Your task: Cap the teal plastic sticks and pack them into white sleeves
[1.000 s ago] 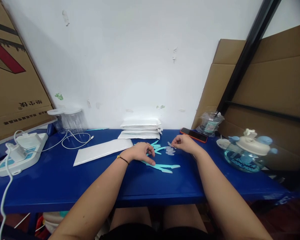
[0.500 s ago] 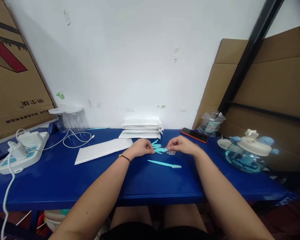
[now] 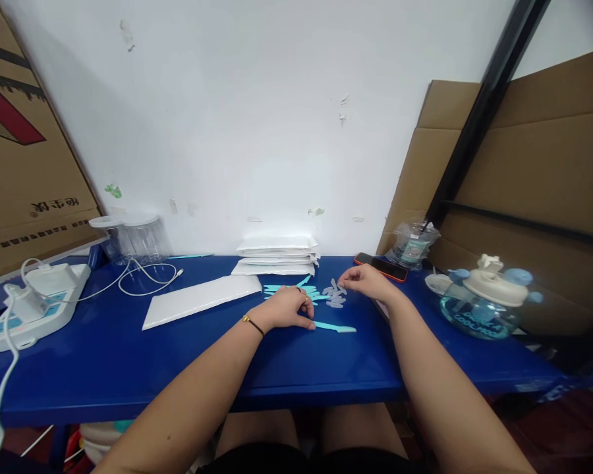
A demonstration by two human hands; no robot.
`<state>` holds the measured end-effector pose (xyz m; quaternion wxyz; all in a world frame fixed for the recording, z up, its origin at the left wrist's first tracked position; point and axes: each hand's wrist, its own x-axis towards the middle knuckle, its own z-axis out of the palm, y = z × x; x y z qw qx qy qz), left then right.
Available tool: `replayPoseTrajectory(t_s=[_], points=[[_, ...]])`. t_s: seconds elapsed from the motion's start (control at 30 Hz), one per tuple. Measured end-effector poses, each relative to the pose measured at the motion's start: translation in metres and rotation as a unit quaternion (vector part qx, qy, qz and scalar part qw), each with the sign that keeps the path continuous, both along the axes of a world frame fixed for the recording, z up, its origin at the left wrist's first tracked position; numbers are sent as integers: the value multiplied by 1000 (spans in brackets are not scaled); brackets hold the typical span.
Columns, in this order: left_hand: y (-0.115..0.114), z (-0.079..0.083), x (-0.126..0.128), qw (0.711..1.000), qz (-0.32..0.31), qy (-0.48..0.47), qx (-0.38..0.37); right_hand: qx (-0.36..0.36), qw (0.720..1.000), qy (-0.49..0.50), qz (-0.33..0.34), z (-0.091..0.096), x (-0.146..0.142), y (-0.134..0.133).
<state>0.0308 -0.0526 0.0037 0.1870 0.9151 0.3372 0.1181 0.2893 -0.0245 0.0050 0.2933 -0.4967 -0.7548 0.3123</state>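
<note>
My left hand (image 3: 291,307) reaches over the handle of a single teal eyebrow razor (image 3: 336,326), thumb and fingertips closing on it; the blade end sticks out to the right. Just behind that hand, more teal eyebrow razors (image 3: 271,289) lie in a loose pile, partly hidden by it. My right hand (image 3: 363,282) is pinched at the edge of a small heap of clear plastic blade covers (image 3: 335,299), with one cover at its fingertips.
White padded envelopes (image 3: 277,247) are stacked by the wall, and another white envelope (image 3: 197,301) lies left. A phone (image 3: 383,266) and a water bottle (image 3: 489,299) stand right. Clear jars (image 3: 143,240), a white cable (image 3: 143,289) and a power strip (image 3: 44,309) occupy the left.
My left hand has come forward from the razor pile onto the single razor's handle. My right hand has shifted from the pile to the covers, and more covers now show.
</note>
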Motion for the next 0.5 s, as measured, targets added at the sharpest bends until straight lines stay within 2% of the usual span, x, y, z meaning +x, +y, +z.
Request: replayPoseTrajectory(t_s=[0.07, 0.17, 0.23, 0.37, 0.5], points=[[-1, -3, 4, 1000, 0, 7, 0, -45, 998, -5, 46, 7, 0, -9], [1, -5, 5, 999, 43, -7, 15, -150, 980, -25, 132, 13, -2, -19], [4, -5, 2, 997, 71, -22, 25, -190, 968, -22, 161, 13, -5, -21], [11, -4, -7, 994, 94, -57, 27, -164, 976, 28, 139, 11, -6, -18], [19, -3, -18, 982, 153, -109, 22, -78, 990, 97, 66, 14, 1, -15]])
